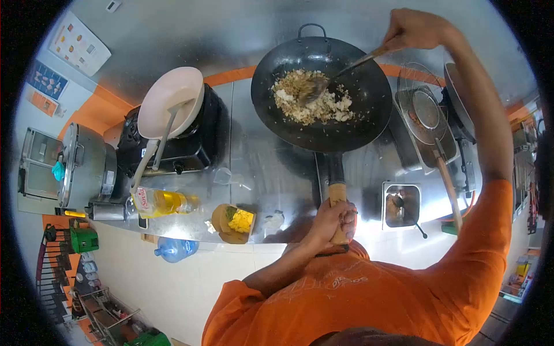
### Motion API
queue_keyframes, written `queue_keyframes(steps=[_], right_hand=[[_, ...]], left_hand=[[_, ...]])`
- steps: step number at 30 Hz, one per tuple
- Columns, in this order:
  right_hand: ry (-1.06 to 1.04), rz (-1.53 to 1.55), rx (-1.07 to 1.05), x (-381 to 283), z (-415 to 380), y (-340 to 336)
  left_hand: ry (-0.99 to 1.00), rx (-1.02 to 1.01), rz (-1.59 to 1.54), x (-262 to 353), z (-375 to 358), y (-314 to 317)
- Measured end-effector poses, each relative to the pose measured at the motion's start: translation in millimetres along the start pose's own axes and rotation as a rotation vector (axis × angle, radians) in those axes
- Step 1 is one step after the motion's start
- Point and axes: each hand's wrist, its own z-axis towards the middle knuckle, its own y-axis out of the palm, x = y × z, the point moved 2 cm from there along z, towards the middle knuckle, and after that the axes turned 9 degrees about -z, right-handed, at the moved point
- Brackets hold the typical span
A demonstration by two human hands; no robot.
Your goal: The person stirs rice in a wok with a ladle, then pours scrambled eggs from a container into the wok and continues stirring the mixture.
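A dark wok point(346, 136) fills the upper centre of my feed, a pale pan point(157, 104) over at upper left; I've got rice point(323, 111) spread inside the wok, a long-handled utensil point(359, 61) with its blurred head in it, the right hand point(420, 30) at upper right clamped on that utensil, the left hand point(334, 222), lower centre, wrapped round the wok's handle!

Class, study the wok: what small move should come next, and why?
Probably press the utensil through the pale rice clumps to loosen them: they sit beside browner grains, the utensil's head lies among the rice, the right hand holds it, and the left hand grips the wok handle.
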Motion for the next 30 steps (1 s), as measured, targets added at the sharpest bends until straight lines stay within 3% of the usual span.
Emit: queue_keyframes(steps=[3, 6, 8, 12, 15, 22, 25, 27, 30], right_hand=[[0.079, -0.001, 0.076, -8, 2, 18], [-0.078, -0.229, 0.223, -30, -4, 28], [0.032, -0.066, -0.047, -14, 8, 13], [-0.029, -0.16, -0.07, 1, 24, 44], [-0.049, 0.072, 0.123, 13, 16, 32], [0.008, 0.035, 0.082, -17, 22, 21], [0.038, -0.055, -0.061, -33, 26, 22], [-0.142, -0.013, -0.096, -26, 18, -1], [-0.044, -0.014, -0.127, -27, 37, 18]], left_hand=[[0.019, -0.012, -0.018, -1, 1, 0], [-0.036, -0.079, -0.041, -4, 8, -11], [-0.015, -0.061, -0.029, 1, 2, -1], [-0.009, -0.047, 0.004, 0, 0, -5], [0.007, -0.048, 0.001, 1, 2, -7], [-0.001, -0.032, 0.017, 1, 3, -6], [-0.019, -0.025, -0.001, -2, 4, -9], [0.015, -0.026, 0.025, 0, 2, -4], [-0.036, -0.029, 0.006, -1, 4, -7]])
